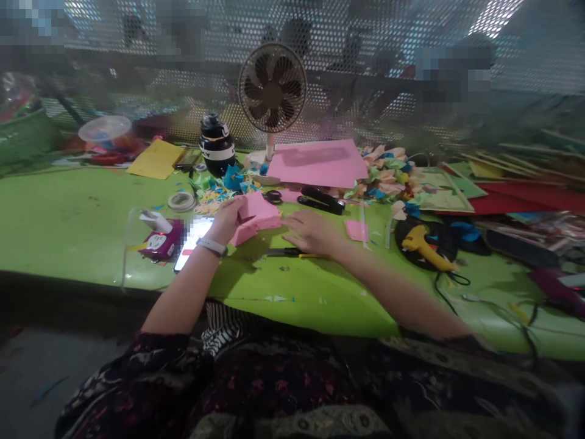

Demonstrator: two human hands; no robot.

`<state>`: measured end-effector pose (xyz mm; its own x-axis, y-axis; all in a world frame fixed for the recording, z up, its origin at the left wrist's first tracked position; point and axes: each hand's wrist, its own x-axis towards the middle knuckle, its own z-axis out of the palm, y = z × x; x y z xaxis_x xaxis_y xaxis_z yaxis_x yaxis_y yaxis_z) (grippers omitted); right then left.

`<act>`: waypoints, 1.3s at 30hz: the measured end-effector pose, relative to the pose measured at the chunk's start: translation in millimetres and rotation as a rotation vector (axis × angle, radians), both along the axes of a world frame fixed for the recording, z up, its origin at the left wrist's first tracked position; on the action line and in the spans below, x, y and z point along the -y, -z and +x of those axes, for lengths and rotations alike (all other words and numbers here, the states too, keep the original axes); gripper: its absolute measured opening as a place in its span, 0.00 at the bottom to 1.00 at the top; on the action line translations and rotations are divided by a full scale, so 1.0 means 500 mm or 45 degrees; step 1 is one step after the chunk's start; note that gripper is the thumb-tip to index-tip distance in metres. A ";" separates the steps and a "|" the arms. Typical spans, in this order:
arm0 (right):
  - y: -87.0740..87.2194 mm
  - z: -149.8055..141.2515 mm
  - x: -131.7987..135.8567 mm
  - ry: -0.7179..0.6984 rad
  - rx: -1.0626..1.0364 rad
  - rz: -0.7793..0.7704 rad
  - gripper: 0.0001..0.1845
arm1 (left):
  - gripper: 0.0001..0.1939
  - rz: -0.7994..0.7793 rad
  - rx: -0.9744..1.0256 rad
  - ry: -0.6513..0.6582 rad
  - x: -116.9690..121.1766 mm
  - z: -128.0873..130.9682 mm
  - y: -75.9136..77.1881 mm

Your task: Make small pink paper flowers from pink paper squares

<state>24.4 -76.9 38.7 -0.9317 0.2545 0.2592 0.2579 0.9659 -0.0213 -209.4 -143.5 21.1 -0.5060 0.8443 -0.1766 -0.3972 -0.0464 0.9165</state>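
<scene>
My left hand [227, 221], with a light band on its wrist, grips folded pink paper [260, 210] by its left side. The paper is creased, with a flap bent down at the front. Just right of it, my right hand [311, 231] is stretched toward the paper's right edge, slightly blurred, with fingers apart. Whether its fingertips touch the paper I cannot tell. Below the right hand lie a dark-handled tool [286, 251] and a thin yellow stick [311, 256]. Dark scissors [273, 196] and a black stapler [321, 200] lie behind the hands.
A lit phone [188, 251] and a purple socket box [159, 242] flank my left forearm. Behind stand a black bottle [217, 149] and a fan [273, 88], near pink sheets [317, 161] and paper scraps [388, 167]. A yellow glue gun [425, 247] lies right.
</scene>
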 end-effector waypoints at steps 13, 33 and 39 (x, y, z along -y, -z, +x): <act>0.026 0.127 0.000 0.121 0.215 -0.348 0.19 | 0.11 0.229 0.058 -0.294 -0.009 -0.021 -0.009; 0.032 -0.185 -0.014 0.500 -0.210 -0.372 0.21 | 0.10 0.241 -0.151 -0.298 -0.004 -0.015 -0.010; 0.049 -0.176 0.016 0.504 -0.073 -0.394 0.21 | 0.11 0.243 -0.191 -0.241 -0.001 -0.011 -0.008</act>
